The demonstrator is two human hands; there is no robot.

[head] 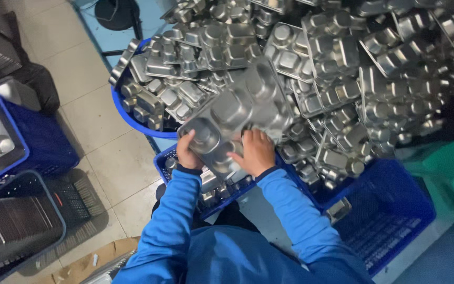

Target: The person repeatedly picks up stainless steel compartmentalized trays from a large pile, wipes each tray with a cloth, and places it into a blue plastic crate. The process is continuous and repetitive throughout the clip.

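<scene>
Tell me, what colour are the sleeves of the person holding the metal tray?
Bright blue sleeves, shown in the head view.

Blue crates (390, 210) and a blue tub (127, 113) heaped with steel trays (337, 58) stand on the tiled floor (106, 163), a black crate (32, 221) and flattened cardboard (85, 265) nearby.

Left hand (188, 151) and right hand (256, 152) side by side, fingers curled, blue-sleeved arms outstretched

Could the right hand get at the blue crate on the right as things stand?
Probably not at once: the right hand and the left hand are both on the metal compartment tray. Otherwise the way looks free, since the blue crate lies open beside the right sleeve.
</scene>
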